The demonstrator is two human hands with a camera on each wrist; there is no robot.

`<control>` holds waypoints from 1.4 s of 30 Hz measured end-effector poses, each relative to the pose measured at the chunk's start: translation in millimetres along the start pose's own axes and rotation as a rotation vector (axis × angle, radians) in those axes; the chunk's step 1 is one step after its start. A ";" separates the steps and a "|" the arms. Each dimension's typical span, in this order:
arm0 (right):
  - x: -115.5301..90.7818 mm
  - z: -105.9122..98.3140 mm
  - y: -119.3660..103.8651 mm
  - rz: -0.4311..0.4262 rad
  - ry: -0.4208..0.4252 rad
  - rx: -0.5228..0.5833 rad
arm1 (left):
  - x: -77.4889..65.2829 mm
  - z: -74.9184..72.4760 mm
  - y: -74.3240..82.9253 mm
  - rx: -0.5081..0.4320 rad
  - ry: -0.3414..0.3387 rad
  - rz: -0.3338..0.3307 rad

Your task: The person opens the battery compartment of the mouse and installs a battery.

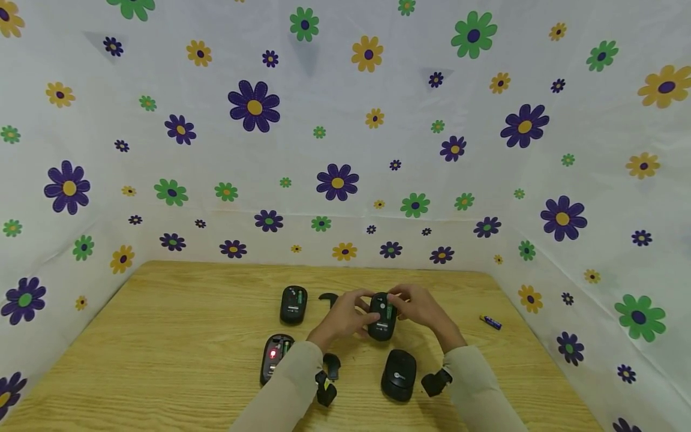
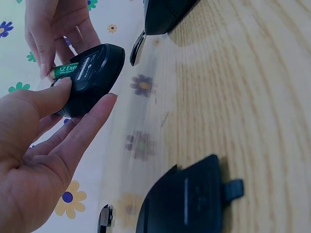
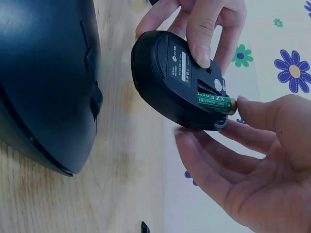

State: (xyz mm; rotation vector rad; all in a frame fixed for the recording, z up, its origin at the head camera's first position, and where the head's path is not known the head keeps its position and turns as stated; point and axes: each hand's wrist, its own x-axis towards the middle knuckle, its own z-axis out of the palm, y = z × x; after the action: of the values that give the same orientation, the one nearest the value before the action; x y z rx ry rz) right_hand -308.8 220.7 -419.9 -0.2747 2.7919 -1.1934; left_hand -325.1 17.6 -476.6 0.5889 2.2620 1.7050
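Observation:
A black computer mouse (image 1: 382, 329) is held underside up above the table, its battery compartment uncovered. My left hand (image 1: 344, 317) grips it by the side, thumb on the underside and fingers beneath, as the left wrist view shows. A green AA battery (image 3: 214, 102) lies in the compartment with one end poking up past the edge. The thumb of my right hand (image 3: 272, 150) presses that end, while its other fingers curl below the mouse's rim. In the head view my right hand's fingertips overlap the mouse's upper right edge.
Two more upturned mice, one at the back (image 1: 293, 313) and one with a red light (image 1: 272, 355), lie left on the table (image 1: 178, 336). An upright mouse (image 1: 398, 377) sits in front. Black covers (image 1: 332, 365) lie nearby; a blue-yellow battery (image 1: 491, 323) is at right.

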 end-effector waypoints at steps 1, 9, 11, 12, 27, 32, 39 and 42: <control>0.2 0.5 0.5 0.003 -0.014 0.009 | 0.1 0.0 -0.1 -0.004 0.001 0.001; -0.6 2.2 1.9 0.004 -0.080 0.066 | 0.5 0.6 -0.2 -0.005 0.003 0.007; -0.5 2.5 1.9 0.005 -0.083 0.071 | 0.6 0.7 -0.2 -0.009 0.005 0.004; -0.4 2.7 1.9 0.005 -0.085 0.073 | 0.5 0.7 0.0 -0.013 0.005 0.002; -1.9 3.4 -0.2 0.015 -0.087 0.082 | -0.5 1.6 3.2 -0.015 0.014 -0.017; -0.6 3.4 0.5 0.004 -0.080 0.072 | -0.1 1.3 3.9 -0.014 0.009 -0.010; -0.1 4.7 -0.3 0.006 -0.052 0.067 | 0.7 1.1 3.5 -0.006 0.012 -0.001; 0.8 5.7 0.5 -0.004 -0.026 0.055 | 1.7 1.4 3.6 0.001 0.013 0.002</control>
State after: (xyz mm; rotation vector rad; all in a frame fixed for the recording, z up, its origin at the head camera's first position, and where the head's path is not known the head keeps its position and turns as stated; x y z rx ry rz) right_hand -308.8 216.8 -424.2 -0.2895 2.7333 -1.2557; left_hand -325.4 20.5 -473.4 0.5822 2.2724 1.7140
